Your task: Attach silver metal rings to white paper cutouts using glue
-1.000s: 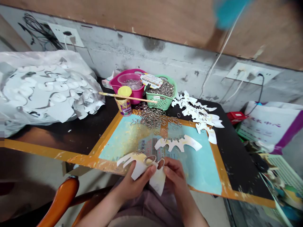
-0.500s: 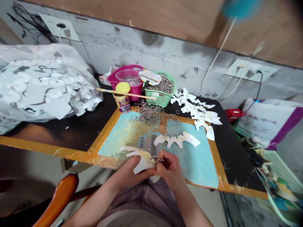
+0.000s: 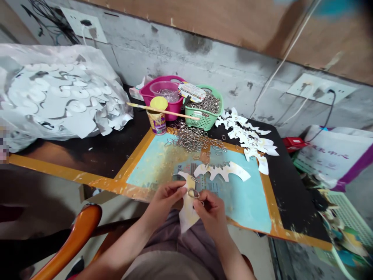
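Over the table's front edge, my left hand [image 3: 169,200] is closed on a white cut-out piece [image 3: 189,212] with yellowish smears, thumb and fingers pinching its left side. At the piece's right side, my right hand [image 3: 212,212] is closed in a pinch on an oval metal ring [image 3: 193,193]. Part of another ring [image 3: 203,203] shows between the right fingers. More metal links hang at the piece's upper edge. Just beyond the hands lies a second toothed white cut-out [image 3: 223,172] with rings along its top edge.
A pile of oval rings [image 3: 192,136] lies behind the hands. Beyond are a yellow-rimmed cup [image 3: 157,122] with a brush [image 3: 166,111] across it, a pink basket [image 3: 145,93] and a green basket [image 3: 201,122]. White cut-outs [image 3: 247,138] lie right; a full plastic bag [image 3: 58,97] stands left.
The white piece has turned more upright, its pointed end now hanging down. My left hand has shifted its grip to the piece's left edge. The ring stays by my right fingers.
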Demonstrator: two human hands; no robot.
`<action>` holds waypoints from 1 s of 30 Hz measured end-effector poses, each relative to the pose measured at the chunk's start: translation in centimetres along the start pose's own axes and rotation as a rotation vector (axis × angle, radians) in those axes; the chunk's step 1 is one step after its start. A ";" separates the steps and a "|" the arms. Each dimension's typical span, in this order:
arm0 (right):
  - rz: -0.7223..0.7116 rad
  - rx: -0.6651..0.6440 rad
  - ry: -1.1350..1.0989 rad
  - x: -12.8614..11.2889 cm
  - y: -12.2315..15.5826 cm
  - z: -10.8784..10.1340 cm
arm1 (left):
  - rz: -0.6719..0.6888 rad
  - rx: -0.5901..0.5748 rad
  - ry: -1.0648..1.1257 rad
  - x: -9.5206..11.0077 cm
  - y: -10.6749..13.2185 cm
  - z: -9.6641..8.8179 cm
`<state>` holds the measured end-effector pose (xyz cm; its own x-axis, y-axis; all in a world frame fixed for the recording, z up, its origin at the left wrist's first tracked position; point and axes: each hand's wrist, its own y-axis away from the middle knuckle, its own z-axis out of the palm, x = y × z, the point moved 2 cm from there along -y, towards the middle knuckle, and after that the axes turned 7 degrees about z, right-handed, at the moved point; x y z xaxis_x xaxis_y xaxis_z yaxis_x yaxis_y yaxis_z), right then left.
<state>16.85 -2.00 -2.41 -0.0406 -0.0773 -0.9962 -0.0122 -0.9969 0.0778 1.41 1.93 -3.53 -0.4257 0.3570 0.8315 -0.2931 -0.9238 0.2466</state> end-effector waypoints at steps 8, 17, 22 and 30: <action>0.068 0.117 0.029 0.7 -0.1 0.2 | 0.138 0.104 -0.201 -0.1 0.7 -0.8; 0.052 0.240 0.218 -0.2 -1.3 0.9 | 0.178 0.079 -0.278 0.7 0.8 -0.3; -0.022 0.275 0.218 0.0 -1.3 1.3 | 0.171 0.094 -0.226 0.6 0.9 -0.1; -0.037 0.223 0.265 0.5 -0.4 1.7 | 0.187 0.152 -0.152 -0.4 1.2 0.0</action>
<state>15.12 -1.60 -2.89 0.2245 -0.0716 -0.9718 -0.2277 -0.9735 0.0191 1.20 0.69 -3.56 -0.3235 0.1645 0.9318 -0.0855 -0.9858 0.1443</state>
